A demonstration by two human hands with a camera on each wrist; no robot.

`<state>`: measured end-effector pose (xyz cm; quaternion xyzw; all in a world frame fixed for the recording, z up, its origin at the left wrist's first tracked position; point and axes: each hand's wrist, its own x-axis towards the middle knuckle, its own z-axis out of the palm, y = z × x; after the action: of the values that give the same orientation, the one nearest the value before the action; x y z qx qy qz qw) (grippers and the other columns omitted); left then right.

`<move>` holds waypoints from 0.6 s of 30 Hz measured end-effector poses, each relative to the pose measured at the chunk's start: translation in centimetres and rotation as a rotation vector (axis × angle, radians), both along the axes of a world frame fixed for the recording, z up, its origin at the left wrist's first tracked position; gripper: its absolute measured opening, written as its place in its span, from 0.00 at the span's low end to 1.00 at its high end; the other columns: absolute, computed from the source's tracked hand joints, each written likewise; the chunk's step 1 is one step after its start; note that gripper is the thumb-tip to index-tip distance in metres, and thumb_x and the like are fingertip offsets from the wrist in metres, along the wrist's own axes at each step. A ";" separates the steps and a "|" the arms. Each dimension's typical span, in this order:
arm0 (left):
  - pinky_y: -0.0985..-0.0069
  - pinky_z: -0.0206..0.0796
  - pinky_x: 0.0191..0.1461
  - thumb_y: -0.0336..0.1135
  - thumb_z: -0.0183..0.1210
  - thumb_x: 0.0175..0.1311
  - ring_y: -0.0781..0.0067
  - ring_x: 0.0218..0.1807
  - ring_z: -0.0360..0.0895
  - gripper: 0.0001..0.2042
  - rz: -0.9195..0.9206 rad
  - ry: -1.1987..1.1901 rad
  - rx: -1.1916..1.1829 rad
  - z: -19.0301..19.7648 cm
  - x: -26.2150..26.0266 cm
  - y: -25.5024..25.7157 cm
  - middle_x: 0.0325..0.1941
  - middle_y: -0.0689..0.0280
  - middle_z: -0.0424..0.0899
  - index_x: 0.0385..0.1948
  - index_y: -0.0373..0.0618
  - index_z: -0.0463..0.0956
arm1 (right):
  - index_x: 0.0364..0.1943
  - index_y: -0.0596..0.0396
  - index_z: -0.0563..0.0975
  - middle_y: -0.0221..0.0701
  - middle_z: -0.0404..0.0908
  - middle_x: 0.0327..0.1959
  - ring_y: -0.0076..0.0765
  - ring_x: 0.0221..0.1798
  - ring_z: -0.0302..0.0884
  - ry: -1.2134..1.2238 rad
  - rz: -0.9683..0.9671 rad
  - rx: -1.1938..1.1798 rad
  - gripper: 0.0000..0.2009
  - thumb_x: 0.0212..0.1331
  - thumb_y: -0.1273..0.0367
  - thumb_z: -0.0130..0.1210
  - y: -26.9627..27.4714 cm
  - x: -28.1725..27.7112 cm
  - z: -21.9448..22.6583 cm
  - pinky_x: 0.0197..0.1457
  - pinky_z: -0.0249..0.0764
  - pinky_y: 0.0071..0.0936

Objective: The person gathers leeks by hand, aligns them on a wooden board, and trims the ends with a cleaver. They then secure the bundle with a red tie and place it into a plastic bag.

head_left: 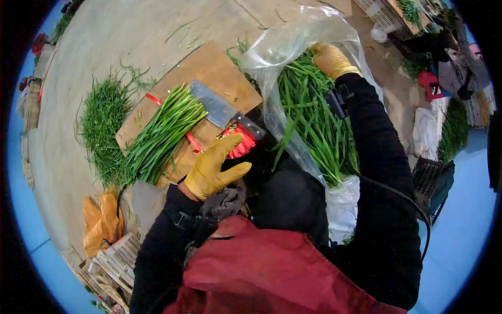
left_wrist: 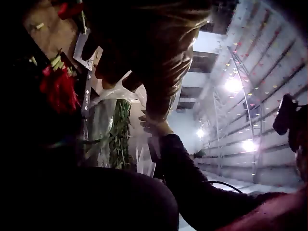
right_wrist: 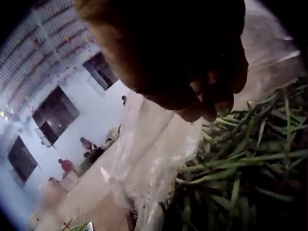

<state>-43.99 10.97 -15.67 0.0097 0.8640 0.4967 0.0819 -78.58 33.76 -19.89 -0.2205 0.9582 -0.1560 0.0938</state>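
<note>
My gloved left hand [head_left: 209, 170] is over the near edge of a wooden board [head_left: 214, 63], thumb and fingers spread and holding nothing. Close to its fingertips lies a bundle of red ties [head_left: 246, 144]. A bunch of garlic chives [head_left: 167, 123] rests on the board across a red strip [head_left: 193, 142]. Beside it lies a cleaver [head_left: 212, 103] with a dark handle. At the right, my gloved right hand [head_left: 334, 60] reaches into the mouth of a clear plastic bag [head_left: 269, 49], fingers bent down at the chives [head_left: 314, 115] inside; I cannot tell whether they grip any.
Loose chives [head_left: 104, 125] are heaped on the floor left of the board. An orange bag [head_left: 100, 220] and a white slatted crate [head_left: 123, 256] stand at the lower left. More greens [head_left: 454, 131] and a dark crate [head_left: 426, 180] lie at the right.
</note>
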 end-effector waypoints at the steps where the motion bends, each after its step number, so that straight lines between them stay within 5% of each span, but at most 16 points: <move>1: 0.67 0.61 0.63 0.47 0.63 0.57 0.56 0.60 0.70 0.31 0.012 0.028 -0.008 0.3 0.0 0.3 0.56 0.50 0.74 0.58 0.36 0.66 | 0.44 0.52 0.80 0.46 0.80 0.42 0.52 0.47 0.77 -0.011 0.028 -0.007 0.17 0.47 0.68 0.54 0.4 0.2 0.3 0.53 0.71 0.37; 5: 0.68 0.61 0.63 0.47 0.63 0.57 0.57 0.60 0.71 0.31 -0.019 -0.028 0.030 2.1 0.0 1.6 0.56 0.51 0.74 0.58 0.36 0.65 | 0.45 0.50 0.80 0.45 0.81 0.42 0.51 0.49 0.76 -0.064 0.130 0.121 0.19 0.47 0.62 0.55 -0.7 1.2 -1.2 0.54 0.71 0.38; 7: 0.68 0.61 0.63 0.47 0.63 0.57 0.57 0.60 0.71 0.31 -0.048 0.004 0.013 1.5 0.2 1.7 0.56 0.50 0.74 0.58 0.36 0.65 | 0.48 0.48 0.79 0.43 0.79 0.48 0.51 0.53 0.74 -0.049 0.019 0.186 0.20 0.48 0.60 0.55 -2.7 2.9 -1.8 0.58 0.69 0.39; 8: 0.68 0.61 0.63 0.46 0.63 0.58 0.57 0.60 0.70 0.31 -0.024 -0.038 0.040 1.8 0.2 1.7 0.57 0.50 0.73 0.58 0.35 0.65 | 0.53 0.45 0.76 0.41 0.75 0.56 0.47 0.58 0.71 -0.071 -0.004 0.213 0.23 0.50 0.59 0.55 -3.6 3.8 -1.5 0.62 0.65 0.46; 12: 0.68 0.60 0.64 0.46 0.63 0.58 0.57 0.61 0.69 0.31 -0.001 -0.070 0.066 0.6 -0.1 1.0 0.58 0.50 0.73 0.58 0.35 0.65 | 0.58 0.43 0.72 0.39 0.70 0.62 0.41 0.64 0.67 -0.002 0.030 0.352 0.24 0.54 0.59 0.54 -7.1 4.3 -4.0 0.64 0.58 0.56; 15: 0.68 0.60 0.64 0.45 0.63 0.58 0.57 0.61 0.69 0.30 -0.010 -0.053 0.025 -0.5 -0.3 0.3 0.58 0.50 0.72 0.58 0.36 0.65 | 0.55 0.44 0.75 0.37 0.74 0.58 0.46 0.63 0.69 -0.090 -0.009 0.345 0.19 0.58 0.64 0.51 -8.5 2.7 -5.2 0.67 0.53 0.50; 18: 0.68 0.61 0.64 0.45 0.63 0.58 0.57 0.61 0.70 0.30 -0.003 -0.062 0.012 -1.1 -0.2 -0.2 0.58 0.50 0.73 0.58 0.36 0.66 | 0.50 0.51 0.79 0.40 0.75 0.57 0.47 0.58 0.73 -0.224 0.082 0.437 0.17 0.59 0.64 0.48 -8.7 0.0 -6.5 0.57 0.68 0.48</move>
<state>-44.24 10.77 -16.74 -0.0037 0.8580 0.5019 0.1093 -78.60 25.06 -26.43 -0.2150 0.9431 0.0353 0.2513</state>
